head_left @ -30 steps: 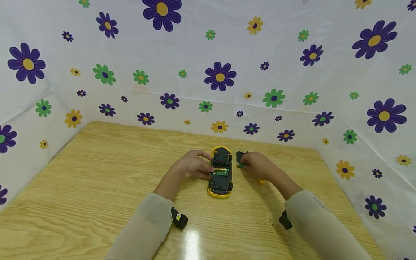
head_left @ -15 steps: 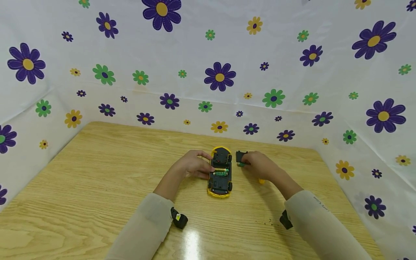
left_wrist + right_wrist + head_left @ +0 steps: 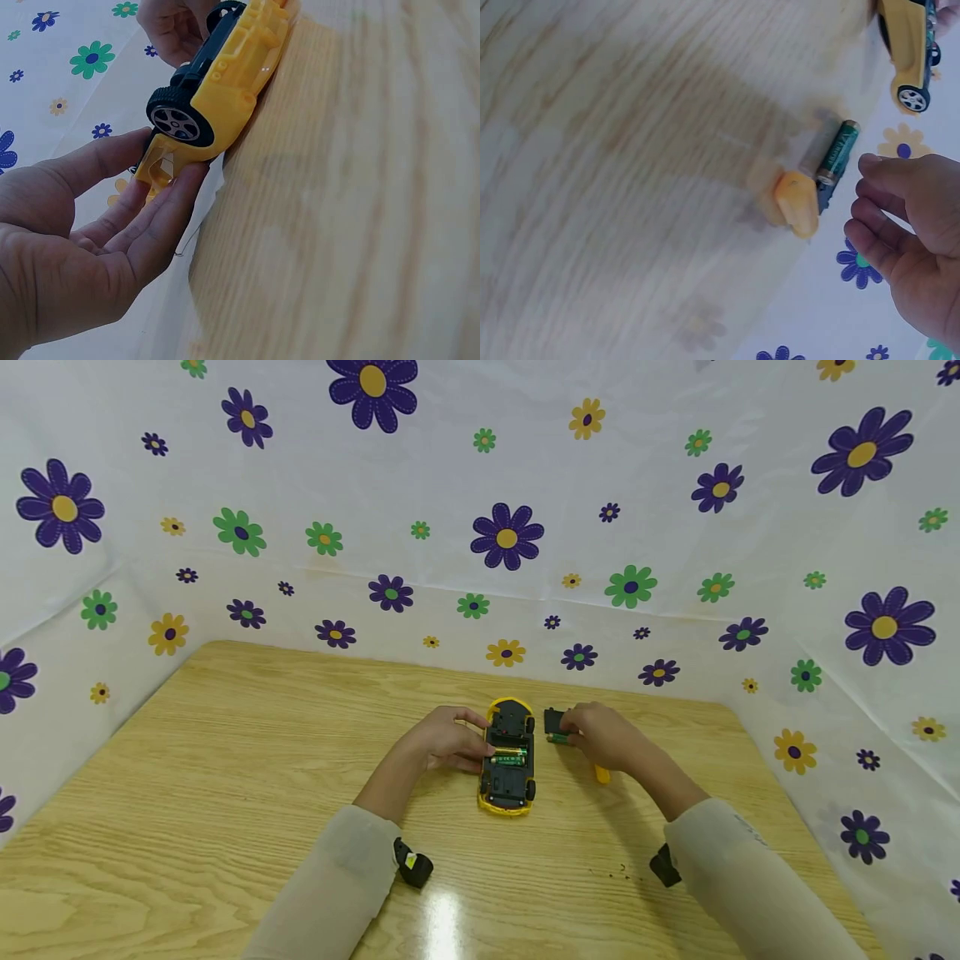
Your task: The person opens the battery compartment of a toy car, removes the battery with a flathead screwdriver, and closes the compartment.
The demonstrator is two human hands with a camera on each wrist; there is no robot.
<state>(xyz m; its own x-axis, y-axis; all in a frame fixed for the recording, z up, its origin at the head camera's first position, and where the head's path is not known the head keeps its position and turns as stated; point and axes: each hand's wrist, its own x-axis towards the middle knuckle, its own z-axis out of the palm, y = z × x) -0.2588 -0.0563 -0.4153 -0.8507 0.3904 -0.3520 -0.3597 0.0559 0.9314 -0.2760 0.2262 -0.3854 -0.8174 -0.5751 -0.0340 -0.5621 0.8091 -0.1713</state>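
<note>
A toy car (image 3: 510,789) lies wheels up, its open compartment holding green-and-gold batteries (image 3: 509,760). My left hand (image 3: 442,742) grips its left side; in the left wrist view the thumb and fingers of that hand (image 3: 90,240) pinch the yellow body (image 3: 232,97) near a wheel. Just right of the car, my right hand (image 3: 609,739) hovers beside a loose green battery (image 3: 557,738) and a black cover (image 3: 553,720). The right wrist view shows this hand (image 3: 915,247) with loosely bent fingers and nothing between them, a little apart from the battery (image 3: 838,153).
A yellow-orange object (image 3: 602,774) lies partly under my right hand; its full shape shows in the right wrist view (image 3: 798,204). Small dark specks (image 3: 622,867) dot the wooden table (image 3: 300,735) nearer me. Flowered white cloth (image 3: 420,560) stands behind and at both sides.
My right hand has shifted slightly right and away from the loose battery, uncovering more of the battery and of the yellow-orange object. The left hand and the car look unmoved.
</note>
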